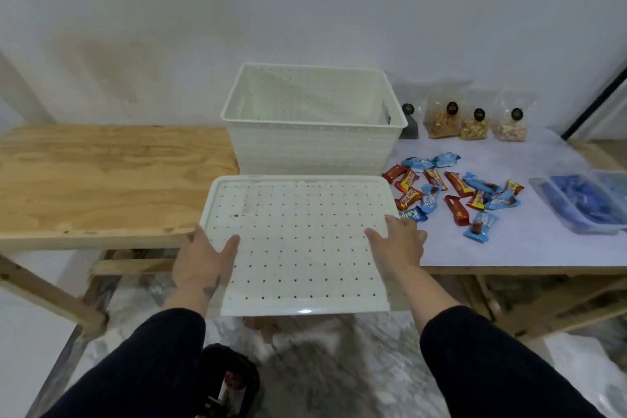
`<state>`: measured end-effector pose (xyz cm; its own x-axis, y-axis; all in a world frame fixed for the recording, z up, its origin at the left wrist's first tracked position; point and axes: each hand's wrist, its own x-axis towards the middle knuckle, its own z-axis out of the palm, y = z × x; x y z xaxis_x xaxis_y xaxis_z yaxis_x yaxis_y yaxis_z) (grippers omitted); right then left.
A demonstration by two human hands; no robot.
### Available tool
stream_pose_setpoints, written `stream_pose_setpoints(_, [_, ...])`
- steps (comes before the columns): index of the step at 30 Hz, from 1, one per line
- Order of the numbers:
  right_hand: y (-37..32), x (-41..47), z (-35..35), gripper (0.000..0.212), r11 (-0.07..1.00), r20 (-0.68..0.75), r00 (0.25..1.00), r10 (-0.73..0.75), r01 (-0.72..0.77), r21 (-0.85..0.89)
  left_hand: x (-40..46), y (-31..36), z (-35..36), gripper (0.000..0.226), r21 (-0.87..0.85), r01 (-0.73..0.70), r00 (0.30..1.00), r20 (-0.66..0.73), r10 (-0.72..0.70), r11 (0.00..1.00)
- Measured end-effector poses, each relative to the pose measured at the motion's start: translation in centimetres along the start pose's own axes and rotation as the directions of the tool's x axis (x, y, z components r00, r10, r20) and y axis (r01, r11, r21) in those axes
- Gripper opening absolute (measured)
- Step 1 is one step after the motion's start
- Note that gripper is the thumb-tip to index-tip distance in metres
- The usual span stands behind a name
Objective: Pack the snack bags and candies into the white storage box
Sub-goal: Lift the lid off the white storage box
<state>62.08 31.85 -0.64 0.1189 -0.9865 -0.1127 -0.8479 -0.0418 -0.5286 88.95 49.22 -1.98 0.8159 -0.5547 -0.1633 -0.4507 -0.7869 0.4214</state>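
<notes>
While the long pale plywood desk (pixel 101 180) is stretching away ahead of both hands, the open white perforated plastic storage box (pixel 314 119) is standing empty just beyond them, at the seam where a white paper sheet (pixel 509 248) is covering the desk's right part. Both hands are holding the flat white perforated lid (pixel 298 241) level in front of the box, its near part overhanging the desk edge: the left hand (pixel 203 256) is gripping the left edge, thumb on top, and the right hand (pixel 398 244) is gripping the right edge likewise. This looks like the opening step; next the lid probably needs setting aside, perhaps on the bare wood to the left. Beyond and right of the right hand are sitting clear snack bags of nuts (pixel 475 122), nearer it the scattered red and blue wrapped candies (pixel 454 190), and far right a clear tray of blue items (pixel 583 207). The held lid is blocking the reach.
</notes>
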Motion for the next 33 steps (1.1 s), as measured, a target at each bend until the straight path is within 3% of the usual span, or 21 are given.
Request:
stream_pose_setpoints(3, [0.5, 1.6, 1.8, 0.062, 0.995, 0.079, 0.996, 0.035, -0.027, -0.099, 1.8, 0.3, 1.4, 0.087, 0.038, 0.0, 0.999, 0.055, -0.002, 0.999])
stream_pose_setpoints(10, [0.5, 4.2, 3.2, 0.064, 0.971, 0.088, 0.993, 0.079, -0.057, -0.232, 3.7, 1.5, 3.5, 0.086, 0.051, -0.002, 0.995, 0.099, -0.003, 0.999])
stream_pose_setpoints(15, [-0.2, 4.5, 2.8, 0.052, 0.943, 0.123, 0.988, 0.09, -0.045, -0.33, 4.1, 1.9, 3.1, 0.081, 0.065, 0.001, 0.991, 0.133, -0.01, 0.998])
stream_pose_setpoints(22, [-2.2, 3.9, 0.8, 0.055, 0.943, 0.251, 0.963, 0.094, -0.006, -0.332, 3.5, 5.2, 0.9, 0.075, 0.163, -0.208, 0.972, 0.149, 0.184, 0.965])
stream_pose_setpoints(25, [-3.0, 2.9, -0.8, 0.058, 0.95, 0.292, 0.954, 0.066, 0.029, -0.31, 2.4, 7.8, -0.2, 0.063, 0.078, -0.308, 0.923, 0.267, 0.278, 0.948])
stream_pose_setpoints(28, [-3.2, 2.5, -3.2, 0.055, 0.956, 0.346, 0.937, 0.039, 0.066, -0.286, 1.1, 11.0, -1.0, 0.049, -0.053, -0.419, 0.814, 0.42, 0.401, 0.906])
stream_pose_setpoints(33, [-2.0, 2.8, -8.6, 0.051, 0.946, 0.351, 0.936, -0.008, 0.12, -0.3, -1.5, 18.3, -1.4, 0.043, -0.134, -0.536, 0.706, 0.47, 0.53, 0.834])
